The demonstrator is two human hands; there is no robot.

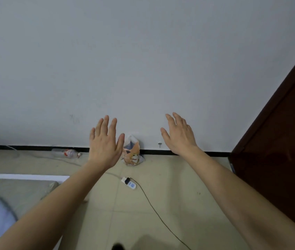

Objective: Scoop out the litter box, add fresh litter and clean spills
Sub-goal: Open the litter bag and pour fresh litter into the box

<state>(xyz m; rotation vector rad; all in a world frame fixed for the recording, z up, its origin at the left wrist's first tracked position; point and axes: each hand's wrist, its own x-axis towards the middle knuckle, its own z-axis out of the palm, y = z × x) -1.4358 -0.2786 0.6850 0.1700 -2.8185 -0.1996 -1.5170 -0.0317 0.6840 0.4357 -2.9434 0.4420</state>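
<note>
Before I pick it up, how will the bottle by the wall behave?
The bottle lies on its side, so a push would probably roll it. It looks clear and mostly empty, so likely light. Its thin plastic may dent under a grip.

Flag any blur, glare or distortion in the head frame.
Head view: dim, flat light, no hard shadows; wide-angle lens tilts the dark brown wooden door, which carries a faint glare streak; orange-printed plastic bag and clear plastic bottle by the wall look soft; left hand and right hand are sharper.
</note>
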